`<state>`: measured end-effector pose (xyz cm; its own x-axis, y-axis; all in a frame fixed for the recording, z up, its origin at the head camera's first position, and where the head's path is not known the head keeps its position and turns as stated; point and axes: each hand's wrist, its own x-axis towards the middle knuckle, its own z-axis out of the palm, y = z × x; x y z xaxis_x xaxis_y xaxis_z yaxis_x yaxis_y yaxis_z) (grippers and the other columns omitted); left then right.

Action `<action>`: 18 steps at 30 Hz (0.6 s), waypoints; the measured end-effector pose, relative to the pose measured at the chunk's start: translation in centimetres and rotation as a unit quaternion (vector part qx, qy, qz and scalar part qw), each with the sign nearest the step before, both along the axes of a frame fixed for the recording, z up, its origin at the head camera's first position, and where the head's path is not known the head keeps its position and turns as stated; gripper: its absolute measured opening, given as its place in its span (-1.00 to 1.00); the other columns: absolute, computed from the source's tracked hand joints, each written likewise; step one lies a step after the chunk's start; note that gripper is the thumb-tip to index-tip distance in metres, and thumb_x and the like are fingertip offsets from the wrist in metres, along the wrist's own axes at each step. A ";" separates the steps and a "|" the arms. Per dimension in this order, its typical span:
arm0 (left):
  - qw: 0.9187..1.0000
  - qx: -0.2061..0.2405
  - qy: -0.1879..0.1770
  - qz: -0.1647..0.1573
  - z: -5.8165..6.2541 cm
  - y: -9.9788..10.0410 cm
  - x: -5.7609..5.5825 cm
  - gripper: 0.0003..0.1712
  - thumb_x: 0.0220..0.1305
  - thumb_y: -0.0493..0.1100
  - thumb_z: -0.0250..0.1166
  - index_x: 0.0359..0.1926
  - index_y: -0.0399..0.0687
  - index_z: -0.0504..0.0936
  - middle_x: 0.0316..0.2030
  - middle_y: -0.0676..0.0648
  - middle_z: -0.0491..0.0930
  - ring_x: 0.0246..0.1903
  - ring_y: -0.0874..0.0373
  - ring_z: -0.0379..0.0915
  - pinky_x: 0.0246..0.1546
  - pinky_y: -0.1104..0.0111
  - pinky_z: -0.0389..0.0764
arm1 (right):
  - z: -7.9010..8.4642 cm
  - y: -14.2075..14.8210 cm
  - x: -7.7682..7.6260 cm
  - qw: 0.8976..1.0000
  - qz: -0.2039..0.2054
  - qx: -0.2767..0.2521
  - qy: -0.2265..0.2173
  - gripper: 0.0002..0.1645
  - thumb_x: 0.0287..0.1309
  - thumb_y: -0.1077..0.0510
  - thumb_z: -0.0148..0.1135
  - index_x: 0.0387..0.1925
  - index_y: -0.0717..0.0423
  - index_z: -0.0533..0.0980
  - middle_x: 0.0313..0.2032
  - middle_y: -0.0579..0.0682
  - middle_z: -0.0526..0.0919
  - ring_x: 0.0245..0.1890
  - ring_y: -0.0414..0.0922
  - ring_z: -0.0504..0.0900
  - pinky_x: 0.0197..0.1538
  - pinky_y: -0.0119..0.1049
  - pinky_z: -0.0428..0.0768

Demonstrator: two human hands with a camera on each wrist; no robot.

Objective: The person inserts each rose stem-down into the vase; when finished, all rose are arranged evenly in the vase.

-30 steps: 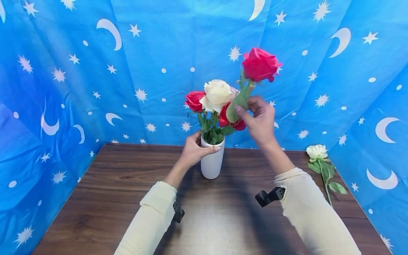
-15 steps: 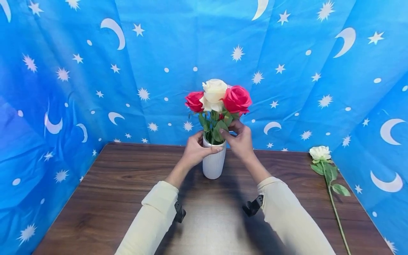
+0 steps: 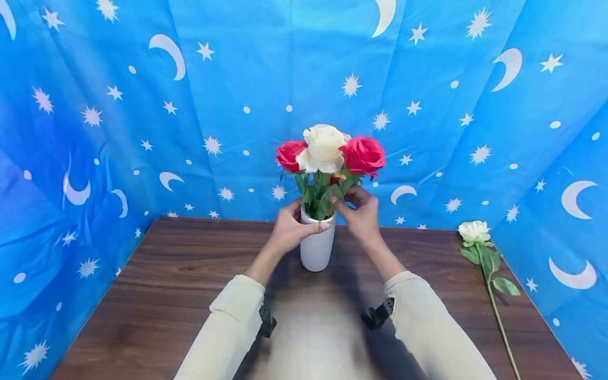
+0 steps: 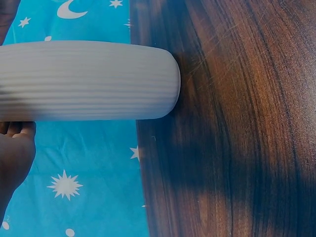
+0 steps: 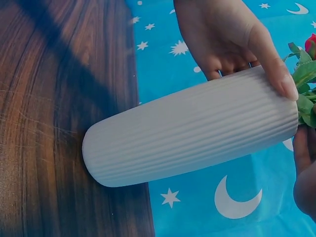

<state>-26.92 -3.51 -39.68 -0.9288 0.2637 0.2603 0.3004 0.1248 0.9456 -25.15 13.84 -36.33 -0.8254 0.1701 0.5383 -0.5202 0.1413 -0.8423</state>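
Observation:
A white ribbed vase (image 3: 316, 248) stands on the wooden table and holds several roses. My left hand (image 3: 291, 228) grips it near the rim, thumb across the front; the right wrist view shows this left hand (image 5: 229, 42) with its thumb at the rim. A white rose (image 3: 324, 146) rises in the middle of the bunch, a red rose (image 3: 290, 155) on its left. On the right is another red rose (image 3: 364, 155), its stem and leaves pinched by my right hand (image 3: 359, 211) just above the rim. The stems' lower ends are hidden inside the vase.
A single white rose (image 3: 474, 231) with a long green stem lies along the right side of the table (image 3: 157, 295). Blue cloth (image 3: 266, 63) with moons and stars hangs behind and on both sides.
My right hand has brought the red rose down and left from above, and its stem now goes into the vase. My left hand has kept its grip on the vase.

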 end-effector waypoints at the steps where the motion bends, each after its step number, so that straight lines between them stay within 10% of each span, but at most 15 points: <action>1: 1.000 0.000 0.000 -0.002 -0.1 0.0 0.1 -0.27 0.05 -0.22 0.56 0.27 -0.17 0.54 0.12 -0.22 0.68 0.04 -0.01 0.68 0.10 0.16 0.72 | -0.1 0.0 0.1 1.000 0.000 0.000 -0.002 -0.77 0.06 0.47 0.38 -0.22 0.55 0.60 -0.32 0.09 0.76 -0.36 -0.41 0.67 -0.22 -0.55 0.70; 18: 1.000 -0.009 -0.001 0.005 0.1 -0.1 0.0 -0.28 0.04 -0.15 0.58 0.24 -0.15 0.57 0.12 -0.19 0.69 0.05 -0.01 0.68 0.11 0.15 0.71 | 0.0 0.5 1.3 0.999 0.007 0.025 -0.026 -0.72 0.07 0.46 0.39 -0.14 0.53 0.59 -0.14 0.51 0.68 -0.29 -0.47 0.68 -0.18 -0.55 0.70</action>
